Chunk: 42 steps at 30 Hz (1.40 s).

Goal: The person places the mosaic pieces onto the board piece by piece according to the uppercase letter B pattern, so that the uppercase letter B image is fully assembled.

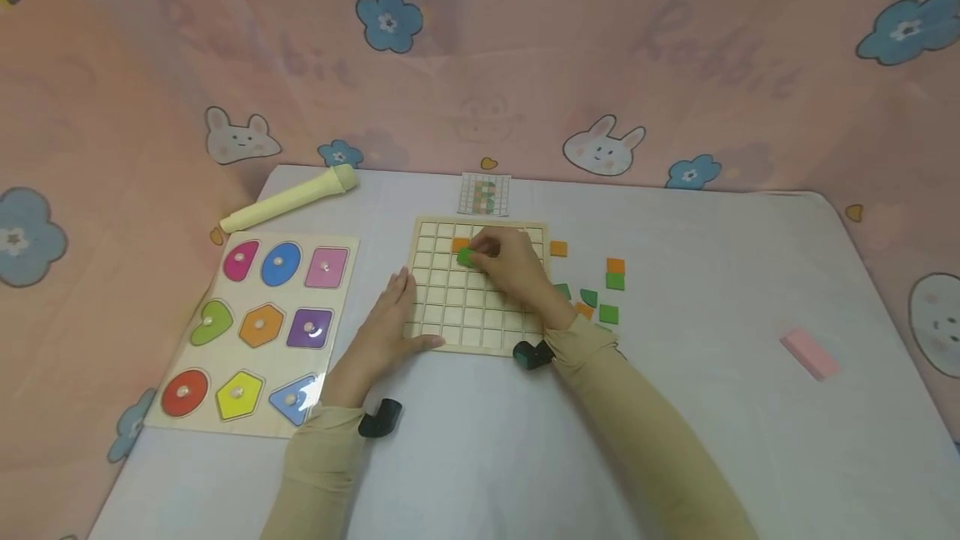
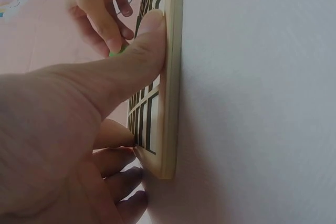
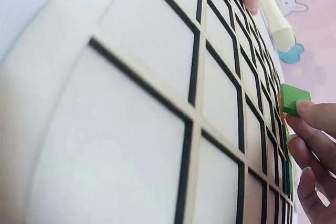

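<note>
The right hand pinches a green square between thumb and fingertips, over the far part of the grid board, next to an orange square lying there. Whether the green square touches the board, I cannot tell. The left hand is spread rather than curled: its fingers lie along the board's left edge and its thumb rests at the near edge, gripping nothing.

The square is held by a small part of its surface, so a slight slip could drop it askew, propped on a ridge between cells. The fingers also cover nearby cells from above, which could lead to a wrong cell or a nudge to the orange square. If the left hand eases off, a push could slide the board across the worktop. The right sleeve sits close to the loose pieces; pulling back low could scatter them.
</note>
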Available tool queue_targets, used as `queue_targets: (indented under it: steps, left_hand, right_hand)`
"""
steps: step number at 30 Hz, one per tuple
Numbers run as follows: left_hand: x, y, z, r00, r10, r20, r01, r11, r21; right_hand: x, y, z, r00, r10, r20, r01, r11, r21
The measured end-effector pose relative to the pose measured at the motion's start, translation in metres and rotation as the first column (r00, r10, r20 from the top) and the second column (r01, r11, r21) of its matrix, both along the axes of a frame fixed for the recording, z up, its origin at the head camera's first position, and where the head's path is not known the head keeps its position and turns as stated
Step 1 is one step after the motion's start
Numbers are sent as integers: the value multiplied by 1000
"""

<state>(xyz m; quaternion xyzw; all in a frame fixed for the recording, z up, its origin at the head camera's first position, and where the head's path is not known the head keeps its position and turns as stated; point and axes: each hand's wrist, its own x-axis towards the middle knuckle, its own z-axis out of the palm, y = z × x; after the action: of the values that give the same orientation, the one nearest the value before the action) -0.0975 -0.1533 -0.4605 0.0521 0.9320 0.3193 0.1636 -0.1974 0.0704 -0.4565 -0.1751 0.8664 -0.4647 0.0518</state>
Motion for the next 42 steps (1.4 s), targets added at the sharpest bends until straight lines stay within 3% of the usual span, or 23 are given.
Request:
queue_targets:
  steps: [7, 21, 28, 42]
  left_hand:
    - [-1, 0, -1, 1000, -1, -2, 1, 1000, -4]
    - [-1, 0, -1, 1000, -7, -19, 7, 1000, -6]
    - [0, 0, -1, 1000, 1, -16, -1, 1000, 3]
    - [0, 2, 0, 1000, 8, -7, -8, 1000, -9]
  right_hand:
    - [0, -9, 0, 1000, -12, 27, 12, 1000, 26]
    - [3, -8, -2, 1000, -18, -17, 19, 994, 110]
    - [-4, 16, -5, 999, -54, 10, 53, 994, 93]
    - [-14, 84, -3, 989, -94, 111, 76, 985, 154]
